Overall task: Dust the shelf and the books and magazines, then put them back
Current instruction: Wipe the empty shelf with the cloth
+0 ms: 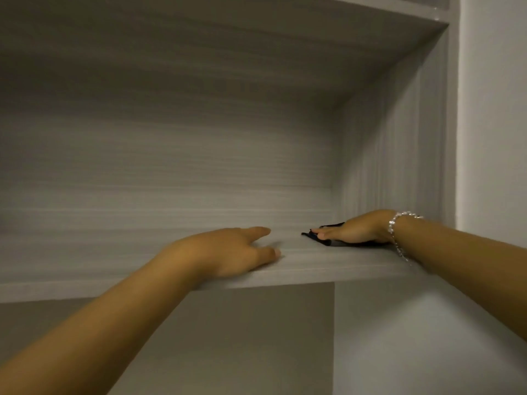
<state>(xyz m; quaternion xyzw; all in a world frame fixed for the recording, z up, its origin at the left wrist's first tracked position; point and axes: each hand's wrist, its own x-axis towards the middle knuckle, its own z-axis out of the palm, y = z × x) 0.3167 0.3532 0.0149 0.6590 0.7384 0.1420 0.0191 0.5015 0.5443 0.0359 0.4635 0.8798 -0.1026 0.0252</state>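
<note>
A pale grey wood-grain shelf (328,266) runs across the view at about chest height, seen from slightly below. My right hand (356,228) lies flat, fingers straight, pressing a dark cloth (325,240) onto the shelf board near its right back corner. Only the cloth's edges show around the fingers and under the palm. My left hand (236,252) rests on the shelf's front part, fingers relaxed and pointing inward, holding nothing. No books or magazines are in view.
The shelf's right side panel (399,138) stands close to my right hand, with the back panel (171,166) behind and the upper board (228,38) overhead. A white wall (493,109) lies right of the unit. A beaded bracelet (399,232) hangs on my right wrist.
</note>
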